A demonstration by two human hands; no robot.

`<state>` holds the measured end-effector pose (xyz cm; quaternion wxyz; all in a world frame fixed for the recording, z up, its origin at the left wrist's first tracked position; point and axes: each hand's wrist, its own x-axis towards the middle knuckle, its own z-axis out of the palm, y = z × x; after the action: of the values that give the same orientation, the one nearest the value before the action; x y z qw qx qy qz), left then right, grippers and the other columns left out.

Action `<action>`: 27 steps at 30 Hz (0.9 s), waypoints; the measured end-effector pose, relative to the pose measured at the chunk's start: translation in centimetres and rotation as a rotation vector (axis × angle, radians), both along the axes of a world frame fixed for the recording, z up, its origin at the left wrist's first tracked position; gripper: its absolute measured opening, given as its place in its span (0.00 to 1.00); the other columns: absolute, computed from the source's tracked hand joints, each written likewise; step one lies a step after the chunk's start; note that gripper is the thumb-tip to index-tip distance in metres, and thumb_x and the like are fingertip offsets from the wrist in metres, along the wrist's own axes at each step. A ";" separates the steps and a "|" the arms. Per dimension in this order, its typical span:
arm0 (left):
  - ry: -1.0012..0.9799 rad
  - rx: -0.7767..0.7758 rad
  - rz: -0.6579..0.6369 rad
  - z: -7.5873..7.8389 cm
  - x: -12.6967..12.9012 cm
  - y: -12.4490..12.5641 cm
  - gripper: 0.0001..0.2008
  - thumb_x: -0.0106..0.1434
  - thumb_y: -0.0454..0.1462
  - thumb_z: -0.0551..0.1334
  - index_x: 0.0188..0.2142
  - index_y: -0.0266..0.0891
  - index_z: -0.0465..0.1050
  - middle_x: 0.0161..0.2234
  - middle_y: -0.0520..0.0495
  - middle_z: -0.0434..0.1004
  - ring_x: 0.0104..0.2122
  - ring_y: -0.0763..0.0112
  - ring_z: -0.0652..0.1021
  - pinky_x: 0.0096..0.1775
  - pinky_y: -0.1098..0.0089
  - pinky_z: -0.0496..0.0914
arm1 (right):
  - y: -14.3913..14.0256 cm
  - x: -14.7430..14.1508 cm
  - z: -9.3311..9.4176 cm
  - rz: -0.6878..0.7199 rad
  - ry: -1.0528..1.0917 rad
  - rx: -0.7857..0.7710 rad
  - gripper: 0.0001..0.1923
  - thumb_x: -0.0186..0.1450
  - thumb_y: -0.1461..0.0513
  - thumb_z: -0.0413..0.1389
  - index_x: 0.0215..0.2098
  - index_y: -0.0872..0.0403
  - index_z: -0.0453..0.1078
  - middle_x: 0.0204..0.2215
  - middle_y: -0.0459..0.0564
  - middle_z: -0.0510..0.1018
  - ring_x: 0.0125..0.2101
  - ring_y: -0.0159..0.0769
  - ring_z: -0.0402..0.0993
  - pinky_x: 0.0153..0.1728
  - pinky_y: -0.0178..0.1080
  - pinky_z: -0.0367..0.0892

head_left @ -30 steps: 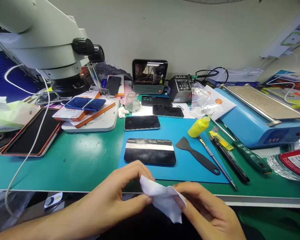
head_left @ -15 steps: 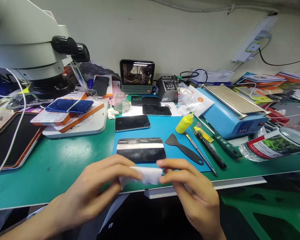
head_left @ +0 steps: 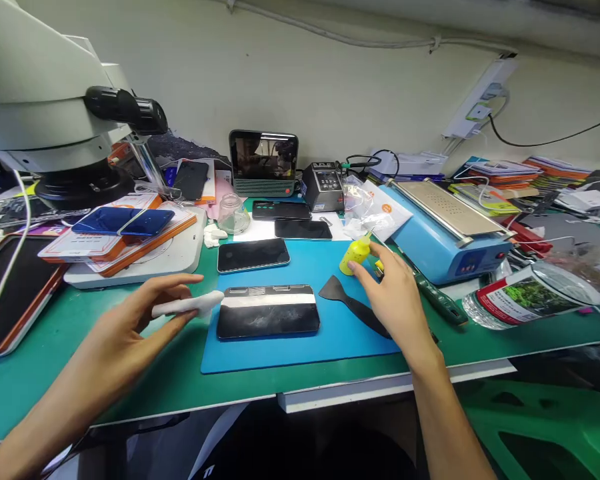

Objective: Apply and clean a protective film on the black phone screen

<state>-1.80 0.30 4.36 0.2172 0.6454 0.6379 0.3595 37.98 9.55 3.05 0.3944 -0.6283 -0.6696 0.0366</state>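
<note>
My left hand point(head_left: 130, 333) is closed on a folded white wipe point(head_left: 185, 304), pinched between thumb and fingers left of the blue mat point(head_left: 260, 357). My right hand point(head_left: 393, 287) has thumb and fingers about the small yellow bottle point(head_left: 355, 253), which stands on the mat. On the mat lies a dark phone-sized panel point(head_left: 270, 321) with a pale strip along its upper part and smears below. Behind it rests a black-screened phone point(head_left: 253, 255). A black plastic scraper point(head_left: 357, 307) lies partly under my right forearm, which hides other tools.
A blue heating plate machine point(head_left: 447, 247) and a clear labelled jar point(head_left: 530, 293) stand on the right, near a green-handled screwdriver point(head_left: 443, 300). The microscope point(head_left: 80, 153) and stacked boxes point(head_left: 100, 247) occupy the left. A glass jar point(head_left: 233, 215) sits behind the mat.
My hands have parted. The left has carried the white wipe leftwards; the right has let go of it and reached forward to the yellow bottle. The view has shifted slightly.
</note>
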 end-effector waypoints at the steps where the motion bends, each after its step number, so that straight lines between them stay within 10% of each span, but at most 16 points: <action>1: 0.010 -0.033 0.015 0.1 -0.5 0.0 0.25 0.66 0.57 0.68 0.57 0.52 0.79 0.52 0.50 0.90 0.52 0.56 0.88 0.51 0.66 0.81 | 0.1 -0.2 0.1 0.015 0.011 0.006 0.26 0.74 0.43 0.61 0.59 0.52 0.78 0.57 0.62 0.86 0.59 0.61 0.80 0.64 0.63 0.71; 16: -0.027 -0.116 0.170 -1.5 -2.9 -0.8 0.19 0.71 0.57 0.67 0.50 0.51 0.84 0.48 0.55 0.89 0.49 0.59 0.86 0.51 0.68 0.77 | -6.4 -6.3 2.8 0.640 -0.316 0.120 0.16 0.79 0.59 0.63 0.63 0.49 0.74 0.54 0.50 0.88 0.52 0.42 0.87 0.55 0.43 0.77; 27: -0.011 -0.075 0.253 -1.5 -2.4 -1.3 0.20 0.73 0.57 0.64 0.49 0.48 0.86 0.46 0.54 0.90 0.47 0.57 0.85 0.51 0.67 0.76 | -6.4 -6.7 2.9 0.667 -0.387 0.179 0.16 0.77 0.64 0.64 0.62 0.50 0.78 0.55 0.52 0.89 0.51 0.45 0.88 0.50 0.48 0.78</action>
<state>-4.22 -0.96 2.88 0.1977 0.5494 0.7259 0.3636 31.28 3.20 5.95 0.2808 -0.3345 -0.8995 -0.0149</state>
